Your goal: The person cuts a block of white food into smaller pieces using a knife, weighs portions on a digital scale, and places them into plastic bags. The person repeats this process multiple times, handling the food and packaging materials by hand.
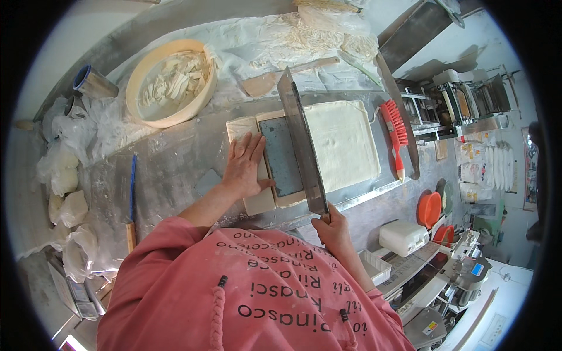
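My right hand (336,230) grips the handle of a large, broad-bladed knife (308,153). Its long blade crosses a stacked sheet of pale dough (344,145), along the right side of a flat grey rectangular plate (285,158) lying on the dough. Whether the edge has sunk into the dough is hidden. Flat against a separate pale dough strip (259,202) lies my left hand (243,169), fingers spread. Its thumb reaches the plate's left edge. A small grey scraper-like sheet (208,181) lies beside my left wrist.
A red-handled brush (396,136) lies right of the dough. At the back left stands a round sieve (134,94) with dough scraps; a wooden paddle (263,83) lies behind the plate. A long blue-edged blade (132,188) and plastic bags (74,208) are at left.
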The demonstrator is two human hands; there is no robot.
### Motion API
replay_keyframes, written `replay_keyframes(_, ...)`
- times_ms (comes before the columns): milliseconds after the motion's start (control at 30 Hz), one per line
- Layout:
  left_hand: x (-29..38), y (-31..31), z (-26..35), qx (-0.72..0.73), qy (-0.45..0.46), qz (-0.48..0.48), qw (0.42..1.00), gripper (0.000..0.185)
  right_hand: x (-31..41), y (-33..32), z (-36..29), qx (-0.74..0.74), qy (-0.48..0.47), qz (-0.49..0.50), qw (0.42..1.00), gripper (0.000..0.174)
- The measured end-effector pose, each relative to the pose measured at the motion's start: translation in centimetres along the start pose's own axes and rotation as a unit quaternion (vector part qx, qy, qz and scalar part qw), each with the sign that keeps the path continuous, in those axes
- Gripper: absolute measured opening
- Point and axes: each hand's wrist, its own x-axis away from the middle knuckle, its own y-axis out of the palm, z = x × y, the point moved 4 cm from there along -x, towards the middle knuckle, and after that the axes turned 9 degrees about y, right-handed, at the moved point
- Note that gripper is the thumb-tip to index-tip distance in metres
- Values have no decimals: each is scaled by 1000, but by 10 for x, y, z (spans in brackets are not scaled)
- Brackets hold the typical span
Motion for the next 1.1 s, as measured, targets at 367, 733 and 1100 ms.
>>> replay_keyframes(367,0,1,3,-19,1,-1,1000,114,-2,1,4,25,0,-6,1000,35)
replay_keyframes(733,-157,-87,-33,99,-193,47,975,66,-3,4,-31,116,27,6,993,25)
replay_keyframes(1100,-226,-4,-70,230,-267,-114,929,46,-22,4,-48,251,111,13,961,29)
